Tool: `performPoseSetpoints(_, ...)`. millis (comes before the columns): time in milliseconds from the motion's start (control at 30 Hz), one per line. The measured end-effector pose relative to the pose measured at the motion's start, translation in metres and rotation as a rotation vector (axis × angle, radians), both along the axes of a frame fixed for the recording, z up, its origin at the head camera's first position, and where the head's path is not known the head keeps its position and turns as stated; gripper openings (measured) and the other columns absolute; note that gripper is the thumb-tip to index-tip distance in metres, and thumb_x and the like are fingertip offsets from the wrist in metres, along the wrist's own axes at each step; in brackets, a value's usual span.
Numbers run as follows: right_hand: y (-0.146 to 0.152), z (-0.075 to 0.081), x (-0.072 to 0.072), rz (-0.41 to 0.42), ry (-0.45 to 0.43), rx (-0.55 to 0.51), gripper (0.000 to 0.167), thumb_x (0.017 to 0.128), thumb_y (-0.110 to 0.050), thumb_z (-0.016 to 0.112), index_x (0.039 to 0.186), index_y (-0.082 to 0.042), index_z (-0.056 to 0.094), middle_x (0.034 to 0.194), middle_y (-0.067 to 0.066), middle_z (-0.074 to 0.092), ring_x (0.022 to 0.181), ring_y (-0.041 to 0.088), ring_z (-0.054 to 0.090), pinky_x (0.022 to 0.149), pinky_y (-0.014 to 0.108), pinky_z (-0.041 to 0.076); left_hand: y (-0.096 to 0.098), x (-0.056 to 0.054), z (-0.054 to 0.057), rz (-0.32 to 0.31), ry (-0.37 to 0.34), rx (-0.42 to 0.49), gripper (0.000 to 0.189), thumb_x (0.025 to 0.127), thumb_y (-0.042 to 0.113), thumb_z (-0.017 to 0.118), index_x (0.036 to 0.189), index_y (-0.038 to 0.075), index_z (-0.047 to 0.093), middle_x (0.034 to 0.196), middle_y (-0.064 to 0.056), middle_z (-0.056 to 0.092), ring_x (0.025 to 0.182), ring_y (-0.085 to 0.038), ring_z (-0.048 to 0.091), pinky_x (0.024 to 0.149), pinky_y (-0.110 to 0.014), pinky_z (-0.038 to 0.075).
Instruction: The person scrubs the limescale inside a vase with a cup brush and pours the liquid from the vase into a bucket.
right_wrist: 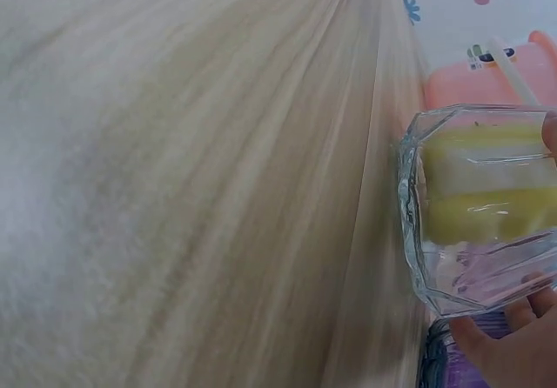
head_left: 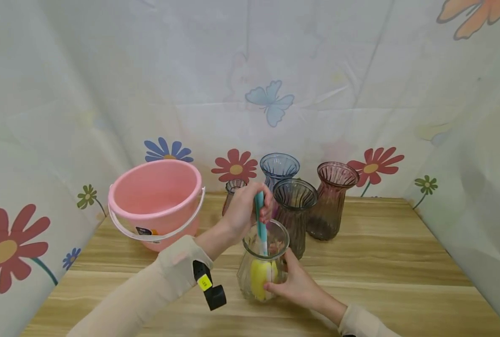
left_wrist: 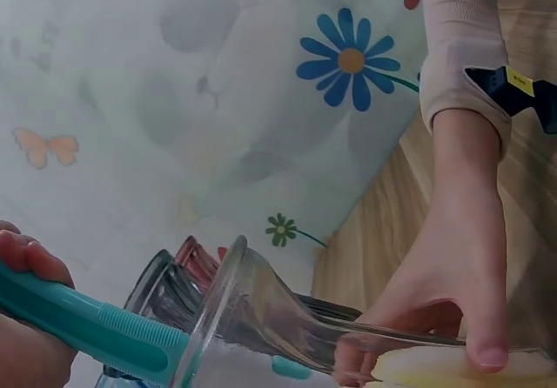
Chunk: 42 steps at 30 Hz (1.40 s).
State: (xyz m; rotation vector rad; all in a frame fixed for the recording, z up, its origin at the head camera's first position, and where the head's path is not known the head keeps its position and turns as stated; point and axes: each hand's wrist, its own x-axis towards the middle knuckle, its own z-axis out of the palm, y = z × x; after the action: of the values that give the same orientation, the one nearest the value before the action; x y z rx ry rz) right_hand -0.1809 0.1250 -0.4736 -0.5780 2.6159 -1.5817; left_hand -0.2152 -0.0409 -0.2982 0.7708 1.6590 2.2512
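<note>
My left hand (head_left: 252,208) grips the teal handle (left_wrist: 113,331) of a sponge brush, which points down into a clear glass vase (head_left: 246,274). Inside the vase is the brush's yellow and white sponge head (head_left: 258,281). Lower down, my right hand (head_left: 298,281) holds the vase around its right side, the thumb across the front. In the right wrist view the vase's thick faceted base (right_wrist: 413,223) shows, with the sponge (right_wrist: 487,218) behind the glass. Part of my right hand (right_wrist: 518,344) is cut off there by the frame's edge.
A pink bucket (head_left: 182,229) with a white handle stands on the wooden table (head_left: 380,262) at left. Behind the clear vase are a dark grey vase (head_left: 294,220), a blue vase (head_left: 279,166), a reddish-purple vase (head_left: 330,206) and a small glass (head_left: 234,186). Flowered cloth surrounds the table.
</note>
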Motion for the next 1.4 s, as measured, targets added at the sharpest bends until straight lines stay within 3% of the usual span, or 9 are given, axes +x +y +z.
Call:
performPoseSetpoints(200,0.0,0.0,0.003,-0.007,-0.03,0.008,0.095,0.072,-0.032,0.077,0.143,-0.016,0.016,0.139,0.013,0.034,0.126,0.033,0.039,0.095,0.046,0.042,-0.002,0.001,-0.01,-0.011,0.048,0.027,0.037,0.092,0.022,0.029,0.06,0.006,0.04,0.053,0.0,0.038,0.046,-0.015,0.036,0.048,-0.025,0.035)
performPoseSetpoints(367,0.007,0.004,0.006,0.09,-0.066,0.006,0.087,0.082,-0.03,0.067,0.146,-0.015,0.009,0.146,0.018,0.023,0.13,0.042,0.031,0.097,0.053,0.037,-0.001,0.002,-0.01,-0.005,0.08,0.023,0.035,0.091,0.02,0.029,0.061,0.005,0.038,0.052,0.0,0.038,0.046,-0.015,0.036,0.047,-0.024,0.035)
performPoseSetpoints(500,0.014,0.004,0.007,0.153,-0.078,0.014,0.076,0.089,-0.028,0.059,0.145,-0.012,0.011,0.14,0.025,0.026,0.123,0.051,0.034,0.092,0.058,0.04,0.0,0.003,-0.008,-0.002,0.098,0.022,0.035,0.092,0.02,0.029,0.061,0.005,0.038,0.052,0.0,0.038,0.045,-0.015,0.035,0.046,-0.024,0.034)
performPoseSetpoints(567,0.015,0.003,0.006,0.152,-0.064,0.026,0.074,0.088,-0.03,0.06,0.144,-0.013,0.014,0.14,0.022,0.029,0.124,0.047,0.036,0.094,0.055,0.04,0.0,0.005,-0.004,-0.002,0.114,0.031,0.035,0.092,0.021,0.029,0.061,0.005,0.039,0.052,0.0,0.037,0.045,-0.015,0.035,0.046,-0.024,0.034)
performPoseSetpoints(767,0.012,0.0,0.005,0.12,0.0,0.026,0.074,0.083,-0.031,0.065,0.142,-0.014,0.022,0.139,0.009,0.034,0.126,0.029,0.037,0.099,0.046,0.038,-0.002,0.011,0.029,0.001,0.191,0.106,0.036,0.092,0.019,0.027,0.06,0.008,0.039,0.05,0.001,0.036,0.043,-0.015,0.034,0.044,-0.024,0.033)
performPoseSetpoints(933,0.012,0.0,0.006,0.095,-0.003,0.014,0.069,0.082,-0.027,0.068,0.136,-0.01,0.029,0.134,0.013,0.038,0.125,0.032,0.038,0.099,0.046,0.038,-0.005,0.016,0.066,0.004,0.267,0.192,0.039,0.094,0.02,0.023,0.059,0.012,0.039,0.048,0.002,0.034,0.042,-0.014,0.029,0.043,-0.026,0.028)
performPoseSetpoints(1067,0.011,0.0,0.006,0.093,0.0,-0.009,0.064,0.081,-0.024,0.07,0.131,-0.01,0.033,0.132,0.012,0.04,0.126,0.032,0.038,0.101,0.045,0.036,-0.005,0.021,0.079,-0.025,0.284,0.193,0.04,0.094,0.02,0.023,0.059,0.013,0.04,0.049,0.002,0.034,0.042,-0.015,0.029,0.043,-0.026,0.028)
performPoseSetpoints(1200,0.009,-0.002,0.006,0.089,-0.01,-0.032,0.061,0.08,-0.024,0.07,0.127,-0.011,0.033,0.129,0.013,0.044,0.126,0.032,0.04,0.103,0.046,0.033,-0.002,0.022,0.072,-0.033,0.256,0.177,0.039,0.093,0.019,0.024,0.059,0.012,0.04,0.049,0.001,0.034,0.043,-0.014,0.031,0.044,-0.025,0.029)
performPoseSetpoints(1400,0.008,-0.002,0.008,0.067,-0.036,-0.023,0.063,0.08,-0.028,0.07,0.127,-0.015,0.03,0.132,0.017,0.043,0.127,0.034,0.04,0.103,0.049,0.032,0.003,0.019,0.04,-0.003,0.161,0.146,0.038,0.093,0.02,0.028,0.058,0.01,0.041,0.049,0.001,0.036,0.043,-0.014,0.032,0.043,-0.024,0.03)
